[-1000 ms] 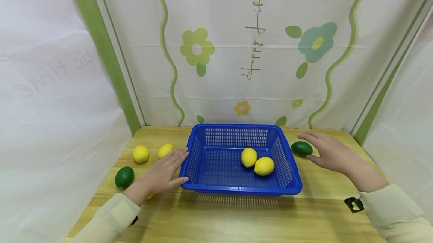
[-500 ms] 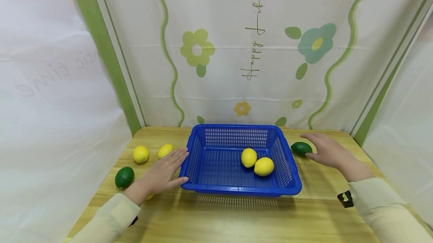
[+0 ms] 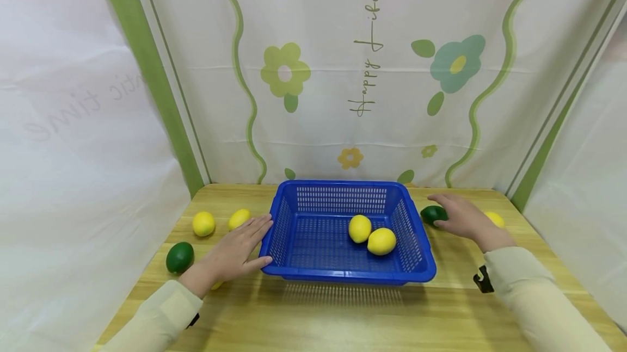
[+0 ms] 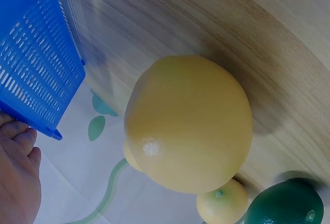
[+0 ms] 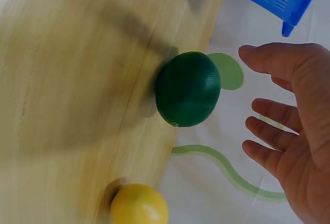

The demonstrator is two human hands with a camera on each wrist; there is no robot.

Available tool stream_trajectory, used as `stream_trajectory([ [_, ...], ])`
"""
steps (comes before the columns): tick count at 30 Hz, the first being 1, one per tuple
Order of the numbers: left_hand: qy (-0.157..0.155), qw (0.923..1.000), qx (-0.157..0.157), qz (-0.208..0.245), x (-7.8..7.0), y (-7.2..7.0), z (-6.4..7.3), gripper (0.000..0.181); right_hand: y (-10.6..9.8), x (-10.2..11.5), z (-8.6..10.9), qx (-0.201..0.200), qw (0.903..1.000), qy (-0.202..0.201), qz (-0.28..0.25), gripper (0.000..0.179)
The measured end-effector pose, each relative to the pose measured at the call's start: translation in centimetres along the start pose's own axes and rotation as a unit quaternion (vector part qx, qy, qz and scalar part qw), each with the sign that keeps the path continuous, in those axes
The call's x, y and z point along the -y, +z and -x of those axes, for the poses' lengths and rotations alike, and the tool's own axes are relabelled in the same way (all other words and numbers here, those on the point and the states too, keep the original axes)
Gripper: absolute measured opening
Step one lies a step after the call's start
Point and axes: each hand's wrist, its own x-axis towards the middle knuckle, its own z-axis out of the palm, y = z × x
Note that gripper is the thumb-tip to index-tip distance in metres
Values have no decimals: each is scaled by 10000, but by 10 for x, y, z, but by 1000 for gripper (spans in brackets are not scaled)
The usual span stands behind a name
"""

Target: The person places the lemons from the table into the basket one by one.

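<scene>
Two smooth yellow lemon-shaped fruits, the rear one (image 3: 360, 229) and the front one (image 3: 381, 241), lie side by side in the blue rectangular plastic basket (image 3: 348, 275), right of the middle of its perforated floor; from my distant post I can't tell whether they touch. The basket stands upright on the pale wood-grain table (image 3: 333, 316), and the rest of the fruit lies outside it. On my screen the hands are well apart, one either side of the basket. The left hand (image 3: 235, 251) has its fingers extended and rests the tips on the basket's left rim, gripping nothing. The right hand (image 3: 462, 220) is at the smooth dark green oval fruit (image 3: 433, 215) just beyond the right wall, thumb and fingers parted around it; the right wrist view (my better angle here) shows no finger closed on it. One more yellow fruit (image 3: 496, 218) sits behind that hand, partly hidden by the wrist. Left of the basket I count a round yellow fruit (image 3: 203, 223), an oval yellow fruit (image 3: 239, 218) near the left fingers, a second dark green fruit (image 3: 179, 257), and a yellow one (image 4: 188, 123) mostly covered by the left wrist in the head view, though it looms large in the left wrist view.
</scene>
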Motion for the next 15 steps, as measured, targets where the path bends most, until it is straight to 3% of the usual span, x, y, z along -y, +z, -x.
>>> stream_trajectory([
  [15,2,10000,-22,-36,0,0,0,77,22,-14,-17,138,9993,336,-62,59],
])
